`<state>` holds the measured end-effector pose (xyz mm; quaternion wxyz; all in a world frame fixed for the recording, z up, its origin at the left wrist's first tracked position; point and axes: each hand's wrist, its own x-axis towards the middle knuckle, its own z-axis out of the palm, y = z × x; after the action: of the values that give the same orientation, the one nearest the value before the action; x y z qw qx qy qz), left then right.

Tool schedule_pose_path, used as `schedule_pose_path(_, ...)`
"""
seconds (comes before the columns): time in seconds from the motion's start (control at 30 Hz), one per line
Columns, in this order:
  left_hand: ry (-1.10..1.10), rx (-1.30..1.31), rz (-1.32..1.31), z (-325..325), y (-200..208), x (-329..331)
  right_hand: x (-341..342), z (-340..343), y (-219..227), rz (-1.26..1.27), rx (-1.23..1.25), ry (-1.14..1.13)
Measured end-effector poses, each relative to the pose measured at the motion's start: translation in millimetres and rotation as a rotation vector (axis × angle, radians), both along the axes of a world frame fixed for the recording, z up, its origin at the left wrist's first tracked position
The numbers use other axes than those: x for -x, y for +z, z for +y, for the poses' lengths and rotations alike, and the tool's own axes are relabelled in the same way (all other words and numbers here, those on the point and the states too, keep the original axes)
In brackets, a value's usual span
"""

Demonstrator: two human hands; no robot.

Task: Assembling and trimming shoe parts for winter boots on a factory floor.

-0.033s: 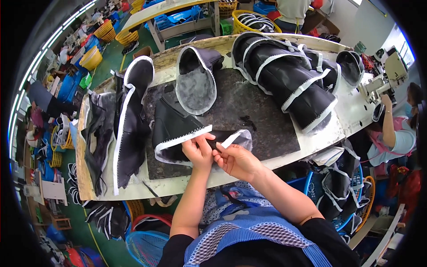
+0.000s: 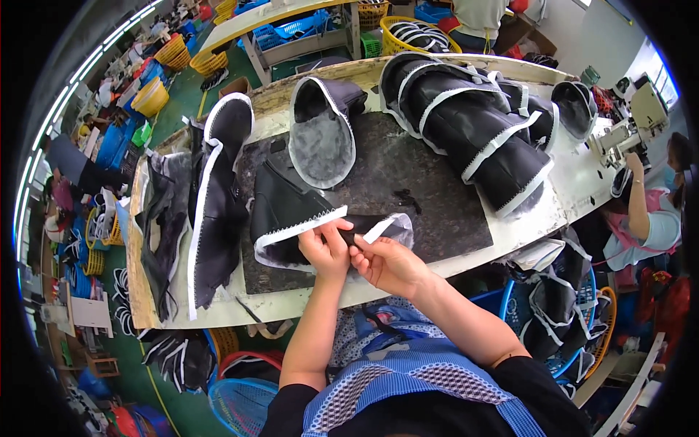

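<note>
At the front of a dark board (image 2: 433, 218) lies a black shoe upper (image 2: 284, 197) with white zigzag-stitched edging and grey fuzzy lining. My left hand (image 2: 325, 247) pinches its white-trimmed edge, fingers closed. Close beside it on the right, my right hand (image 2: 389, 264) is closed, thumb and fingers gripping another edge of the same upper where white trim shows. A small dark piece between my fingertips is mostly hidden. Just beyond lies another upper (image 2: 320, 156), its fuzzy lining facing up.
Overlapping black uppers (image 2: 466, 124) are piled at the right of the worktable (image 2: 535, 207). More black pieces (image 2: 218, 204) lie on its left. A blue basket (image 2: 510, 309) of uppers stands below right. Beyond the right end are a sewing machine (image 2: 644, 109) and a co-worker (image 2: 644, 218).
</note>
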<state>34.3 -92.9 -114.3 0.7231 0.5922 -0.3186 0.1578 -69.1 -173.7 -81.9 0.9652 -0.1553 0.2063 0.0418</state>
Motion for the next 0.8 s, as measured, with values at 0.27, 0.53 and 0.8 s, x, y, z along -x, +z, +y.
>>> schedule_pose_path(0.27, -0.140, -0.529, 0.386, 97, 94, 7, -4, -15, 6, -0.061, -0.244, -0.027)
schedule_pose_path(0.53, -0.342, -0.535, 0.630, 128, 88, 37, -23, 42, 36, -0.080, 0.415, -0.028)
schedule_pose_path(0.8, -0.314, -0.520, 0.610, 118, 78, 43, -17, 47, 32, -0.122, 0.496, -0.041)
